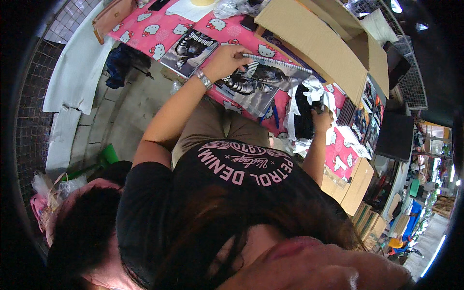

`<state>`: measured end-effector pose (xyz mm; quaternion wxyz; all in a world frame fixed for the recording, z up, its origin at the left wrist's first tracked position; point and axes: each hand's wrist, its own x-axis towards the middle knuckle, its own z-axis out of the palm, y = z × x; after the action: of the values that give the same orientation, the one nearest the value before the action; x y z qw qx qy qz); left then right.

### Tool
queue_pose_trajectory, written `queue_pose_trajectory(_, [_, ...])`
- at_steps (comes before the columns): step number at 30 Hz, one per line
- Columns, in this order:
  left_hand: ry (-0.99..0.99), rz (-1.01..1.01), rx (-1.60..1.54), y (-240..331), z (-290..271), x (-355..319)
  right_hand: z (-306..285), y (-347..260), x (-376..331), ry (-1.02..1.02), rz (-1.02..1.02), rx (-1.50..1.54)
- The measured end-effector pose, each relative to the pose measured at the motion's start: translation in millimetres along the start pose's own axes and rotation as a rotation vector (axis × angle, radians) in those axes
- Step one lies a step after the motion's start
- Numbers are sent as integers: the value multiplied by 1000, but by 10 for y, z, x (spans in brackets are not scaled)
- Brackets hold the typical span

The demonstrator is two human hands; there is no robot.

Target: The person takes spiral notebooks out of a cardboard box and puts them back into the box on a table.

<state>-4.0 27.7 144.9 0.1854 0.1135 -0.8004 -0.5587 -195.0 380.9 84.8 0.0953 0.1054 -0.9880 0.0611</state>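
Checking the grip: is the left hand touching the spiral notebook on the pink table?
Touching. The head view shows the left hand with fingers resting on the spiral notebook.

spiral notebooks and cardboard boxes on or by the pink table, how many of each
spiral notebooks lying flat: 2
open cardboard boxes: 2
total: 4
The left hand rests on one notebook; the right hand grips a dark thing among white paper.

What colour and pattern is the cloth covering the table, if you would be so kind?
The tablecloth is pink with white cartoon cat faces, clearest in the head view.
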Motion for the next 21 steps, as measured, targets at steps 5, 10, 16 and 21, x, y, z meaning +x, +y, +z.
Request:
queue_pose_trajectory(5, [157, -11, -49, -37, 169, -130, 459, -520, -743, 122, -524, 499])
queue_pose_trajectory(10, [290, 85, 38, -14, 329, -127, 956, -762, -1152, -104, -423, 11])
queue_pose_trajectory(16, [385, 55, -68, -34, 441, -162, 762, -579, -1116, -192, -428, 73])
queue_pose_trajectory(21, [450, 161, 2, -18, 539, -253, 245, -523, -1018, -293, 52, 1178])
